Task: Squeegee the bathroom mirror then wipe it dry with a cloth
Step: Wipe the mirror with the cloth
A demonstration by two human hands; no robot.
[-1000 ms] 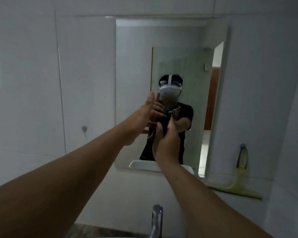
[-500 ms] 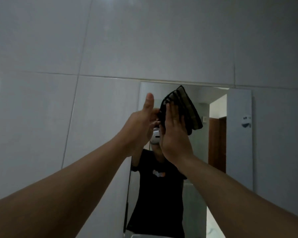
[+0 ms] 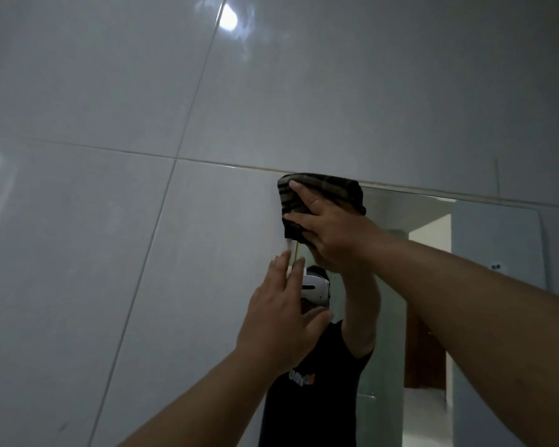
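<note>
Pressing a dark striped cloth (image 3: 320, 191) flat against the top left corner of the mirror (image 3: 433, 285), the right hand (image 3: 333, 233) lies spread over the fabric with its fingers (image 3: 299, 188) extended toward the upper left. The grip here is a flat-palmed hold: the cloth is pinned between the palm and the glass, not bunched in a fist. Most of the cloth shows above and to the left of the hand, with its upper edge lying along the mirror's top edge where the glass meets the white wall tiles (image 3: 142, 124); a lower corner of the fabric hangs just below the fingers on the left side, and a fold juts out past the wrist side on the right.

Lower and to the left, the left hand (image 3: 281, 321) is raised in front of the mirror's left edge, fingers straight and slightly apart, thumb out to the right. It is released and holds nothing; whether its fingertips touch the glass cannot be told. It sits just below the cloth without touching it.

Reflected in the mirror are a person's raised arm, a dark shirt and a doorway beyond.
</note>
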